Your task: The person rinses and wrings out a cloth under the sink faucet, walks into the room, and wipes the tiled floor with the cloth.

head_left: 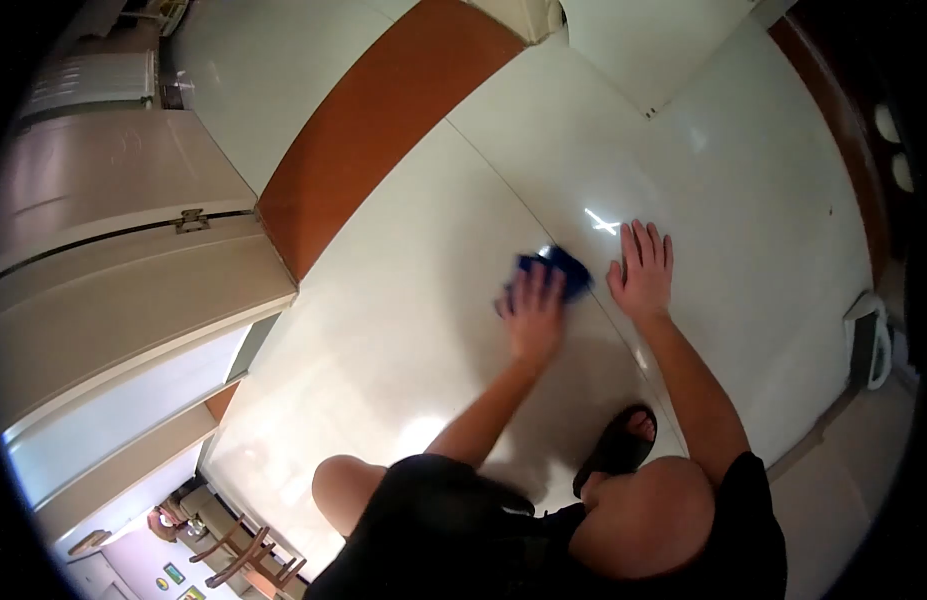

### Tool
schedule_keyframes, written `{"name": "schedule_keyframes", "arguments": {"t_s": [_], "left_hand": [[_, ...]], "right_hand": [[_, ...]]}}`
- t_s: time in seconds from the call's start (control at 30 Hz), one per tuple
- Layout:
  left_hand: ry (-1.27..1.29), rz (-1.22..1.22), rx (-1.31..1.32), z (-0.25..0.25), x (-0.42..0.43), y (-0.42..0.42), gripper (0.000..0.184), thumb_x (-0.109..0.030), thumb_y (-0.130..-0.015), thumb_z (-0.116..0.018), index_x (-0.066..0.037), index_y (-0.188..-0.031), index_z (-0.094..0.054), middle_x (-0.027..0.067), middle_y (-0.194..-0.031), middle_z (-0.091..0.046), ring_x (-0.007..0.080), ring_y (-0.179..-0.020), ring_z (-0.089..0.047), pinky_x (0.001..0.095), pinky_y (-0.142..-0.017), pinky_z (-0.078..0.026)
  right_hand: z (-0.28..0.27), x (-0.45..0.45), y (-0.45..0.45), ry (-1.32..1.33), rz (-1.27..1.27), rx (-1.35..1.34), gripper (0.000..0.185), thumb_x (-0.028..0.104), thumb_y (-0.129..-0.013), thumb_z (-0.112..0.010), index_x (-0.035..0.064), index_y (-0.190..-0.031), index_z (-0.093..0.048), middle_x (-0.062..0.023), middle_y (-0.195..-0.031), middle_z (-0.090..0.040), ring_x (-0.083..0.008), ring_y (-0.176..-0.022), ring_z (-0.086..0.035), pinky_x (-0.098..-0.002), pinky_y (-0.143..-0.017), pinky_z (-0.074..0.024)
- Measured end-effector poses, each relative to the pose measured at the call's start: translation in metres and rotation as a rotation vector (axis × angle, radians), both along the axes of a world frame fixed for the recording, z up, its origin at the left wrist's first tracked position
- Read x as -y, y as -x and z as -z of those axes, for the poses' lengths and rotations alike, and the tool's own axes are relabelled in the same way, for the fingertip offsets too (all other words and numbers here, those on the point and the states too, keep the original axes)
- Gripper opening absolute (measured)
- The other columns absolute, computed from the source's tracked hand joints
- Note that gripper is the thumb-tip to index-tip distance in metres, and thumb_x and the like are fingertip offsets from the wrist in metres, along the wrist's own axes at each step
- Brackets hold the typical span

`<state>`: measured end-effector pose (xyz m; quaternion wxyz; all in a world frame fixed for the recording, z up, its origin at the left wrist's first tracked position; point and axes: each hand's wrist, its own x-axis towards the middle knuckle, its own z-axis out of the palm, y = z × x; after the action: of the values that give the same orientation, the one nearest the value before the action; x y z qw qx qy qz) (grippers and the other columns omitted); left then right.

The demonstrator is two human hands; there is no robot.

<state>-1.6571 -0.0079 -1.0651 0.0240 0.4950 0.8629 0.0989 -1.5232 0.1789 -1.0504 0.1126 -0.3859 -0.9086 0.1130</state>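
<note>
A dark blue cloth (573, 272) lies bunched on the pale glossy floor tiles. My left hand (533, 310) presses down on it, fingers over its near side and somewhat blurred. The cloth's underside and my left thumb's hold on it are hard to make out. To the right of the cloth, my right hand (643, 270) rests flat on the floor with its fingers stretched out, holding nothing. A tile seam runs between the two hands.
An orange-brown threshold strip (373, 120) crosses the floor ahead on the left, beside a hinged door (113, 260). A white panel (653, 50) stands at the top. My sandalled foot (623, 440) is just below my hands. A wooden chair (248, 555) shows at lower left.
</note>
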Motion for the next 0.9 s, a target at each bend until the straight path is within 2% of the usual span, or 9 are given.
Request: {"name": "schedule_keyframes", "arguments": {"t_s": [0.03, 0.1, 0.17, 0.27, 0.37, 0.5, 0.6, 0.77, 0.9], "left_hand": [[0.084, 0.125, 0.084, -0.022, -0.001, -0.016, 0.055, -0.025, -0.094, -0.062, -0.027, -0.148, -0.057, 0.0071, -0.16, -0.048, 0.0328, -0.146, -0.044, 0.0641, -0.113, -0.034], [0.01, 0.26, 0.171, -0.033, 0.003, -0.001, 0.053, -0.02, -0.093, -0.06, -0.026, -0.146, -0.06, 0.0088, -0.155, -0.052, 0.0311, -0.142, -0.049, 0.06, -0.111, -0.039], [-0.067, 0.259, 0.1, -0.008, 0.013, 0.057, 0.052, -0.015, -0.093, -0.059, -0.024, -0.144, -0.061, 0.0104, -0.151, -0.055, 0.0316, -0.138, -0.052, 0.0586, -0.107, -0.043], [-0.151, -0.15, 0.082, -0.009, 0.021, 0.17, 0.052, -0.015, -0.095, -0.058, -0.015, -0.147, -0.057, 0.0137, -0.152, -0.053, 0.0351, -0.137, -0.052, 0.0617, -0.105, -0.042], [0.092, -0.632, -0.144, -0.007, 0.054, 0.256, 0.063, -0.038, -0.101, -0.055, -0.018, -0.159, -0.039, 0.0135, -0.164, -0.038, 0.037, -0.143, -0.043, 0.061, -0.107, -0.04], [0.243, -1.322, -0.029, -0.003, 0.121, 0.306, 0.072, -0.051, -0.101, -0.049, -0.018, -0.163, -0.03, 0.0121, -0.169, -0.03, 0.0361, -0.145, -0.038, 0.0605, -0.109, -0.038], [0.221, -1.593, 0.009, 0.005, 0.191, 0.285, 0.073, -0.052, -0.102, -0.047, -0.016, -0.163, -0.029, 0.0156, -0.168, -0.029, 0.0382, -0.146, -0.038, 0.0647, -0.11, -0.036], [0.248, -1.95, 0.084, 0.023, 0.309, 0.178, 0.072, -0.053, -0.103, -0.045, -0.016, -0.163, -0.029, 0.0179, -0.167, -0.029, 0.0406, -0.149, -0.034, 0.0667, -0.112, -0.034], [0.199, -1.897, 0.09, 0.006, 0.307, 0.138, 0.069, -0.049, -0.104, -0.046, -0.016, -0.162, -0.032, 0.0155, -0.168, -0.03, 0.038, -0.152, -0.032, 0.066, -0.114, -0.031]], "right_hand": [[0.0, -0.006, 0.001, -0.018, 0.001, 0.001, 0.065, 0.026, -0.09, -0.062, 0.0089, -0.151, -0.048, -0.0126, -0.155, -0.046, -0.0378, -0.146, -0.038, -0.0624, -0.123, -0.0246], [0.001, 0.0, -0.001, -0.019, -0.014, 0.015, 0.065, 0.026, -0.091, -0.062, 0.0091, -0.151, -0.048, -0.0128, -0.155, -0.046, -0.0381, -0.146, -0.038, -0.0621, -0.123, -0.0246], [0.004, 0.0, 0.001, -0.036, -0.019, 0.004, 0.065, 0.027, -0.091, -0.061, 0.0092, -0.152, -0.047, -0.0129, -0.156, -0.046, -0.0384, -0.146, -0.039, -0.0619, -0.123, -0.0247], [0.002, 0.004, 0.0, -0.036, -0.004, 0.026, 0.065, 0.027, -0.091, -0.06, 0.0095, -0.153, -0.047, -0.0128, -0.156, -0.046, -0.0386, -0.146, -0.039, -0.0618, -0.123, -0.0247], [0.004, 0.004, 0.001, -0.061, -0.013, 0.03, 0.065, 0.026, -0.091, -0.059, 0.0097, -0.153, -0.047, -0.0126, -0.155, -0.046, -0.0384, -0.146, -0.039, -0.0617, -0.123, -0.0247], [0.006, 0.006, 0.004, -0.091, -0.013, 0.026, 0.065, 0.025, -0.091, -0.058, 0.0095, -0.153, -0.046, -0.0128, -0.155, -0.046, -0.0382, -0.146, -0.039, -0.0615, -0.123, -0.0248], [0.006, 0.007, 0.005, -0.096, -0.017, 0.024, 0.065, 0.024, -0.091, -0.058, 0.0093, -0.153, -0.046, -0.0135, -0.155, -0.046, -0.0385, -0.146, -0.038, -0.0615, -0.123, -0.0247], [0.008, 0.008, 0.004, -0.079, -0.011, 0.043, 0.065, 0.023, -0.091, -0.057, 0.0092, -0.153, -0.045, -0.0141, -0.156, -0.045, -0.0388, -0.147, -0.038, -0.0615, -0.123, -0.0243], [0.003, 0.009, 0.005, -0.074, -0.007, 0.022, 0.065, 0.023, -0.091, -0.057, 0.0092, -0.154, -0.045, -0.0142, -0.157, -0.045, -0.0391, -0.147, -0.038, -0.0614, -0.123, -0.0238]]}}
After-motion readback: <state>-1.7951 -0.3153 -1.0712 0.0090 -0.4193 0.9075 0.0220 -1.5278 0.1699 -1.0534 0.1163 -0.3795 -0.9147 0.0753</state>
